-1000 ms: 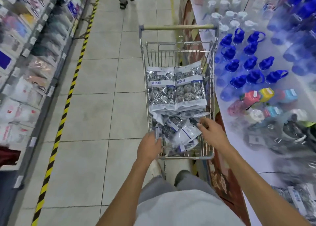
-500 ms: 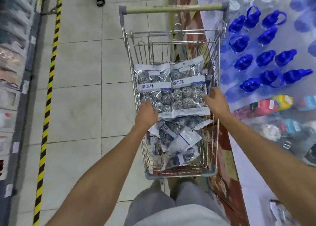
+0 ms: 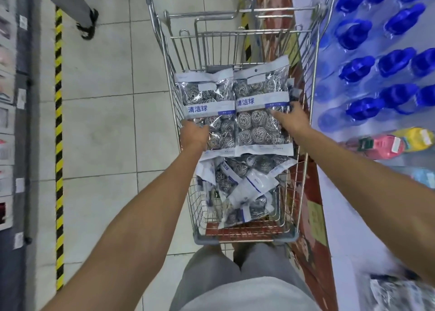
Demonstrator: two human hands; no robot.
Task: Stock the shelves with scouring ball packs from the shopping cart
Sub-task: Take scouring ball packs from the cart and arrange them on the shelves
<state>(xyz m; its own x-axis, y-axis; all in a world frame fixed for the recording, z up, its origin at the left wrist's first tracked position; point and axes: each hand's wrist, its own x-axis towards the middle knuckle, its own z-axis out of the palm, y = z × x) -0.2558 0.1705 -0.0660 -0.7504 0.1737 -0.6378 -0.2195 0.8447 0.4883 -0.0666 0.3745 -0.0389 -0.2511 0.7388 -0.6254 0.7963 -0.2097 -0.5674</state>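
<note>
A wire shopping cart [image 3: 244, 236] stands in front of me, filled with clear packs of silver scouring balls. Two flat packs lie side by side on top at the far end: the left pack [image 3: 207, 94] and the right pack [image 3: 259, 113]. My left hand [image 3: 193, 133] grips the left pack's outer edge. My right hand [image 3: 290, 120] grips the right pack's outer edge by the cart's right wall. Several loose packs [image 3: 244, 183] are heaped in the near end of the cart.
A shelf on the right carries blue-capped bottles [image 3: 381, 61] and coloured ones [image 3: 395, 141]. More scouring packs [image 3: 400, 292] show blurred at the bottom right. Shelving runs along the left behind a yellow-black floor stripe [image 3: 58, 122]. Another person's leg [image 3: 80, 9] is in the aisle.
Both hands moved from the near end of the cart forward to the two top packs and took hold of their outer edges. My view has tilted down over the cart.
</note>
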